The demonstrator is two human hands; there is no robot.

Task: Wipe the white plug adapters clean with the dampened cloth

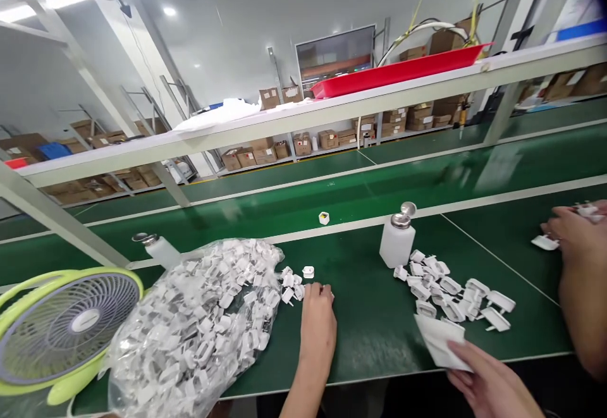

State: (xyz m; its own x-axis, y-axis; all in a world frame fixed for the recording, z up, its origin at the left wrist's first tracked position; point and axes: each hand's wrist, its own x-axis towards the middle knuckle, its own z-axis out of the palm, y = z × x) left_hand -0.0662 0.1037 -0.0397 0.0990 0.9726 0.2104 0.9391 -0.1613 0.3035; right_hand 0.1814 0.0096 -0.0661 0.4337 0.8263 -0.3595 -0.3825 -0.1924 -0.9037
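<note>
At 7 o'clock, a clear plastic bag (190, 323) has a crinkled, glossy skin over matt white plastic plug housings (450, 291), and more of these lie loose at 4 o'clock. There, a pump dispenser bottle (397, 241) pairs translucent, matt plastic with a polished metal top. The green bench mat (370, 329) looks smooth with a soft sheen. The fan's (28, 291) lime-green plastic rim is glossy at 8 o'clock, the red plastic tray (393, 73) shines at 1 o'clock, and the cardboard cartons (270, 155) are matt brown. At 5 o'clock, the white sheet (439, 342) is matt, paper or cloth I cannot tell
</note>
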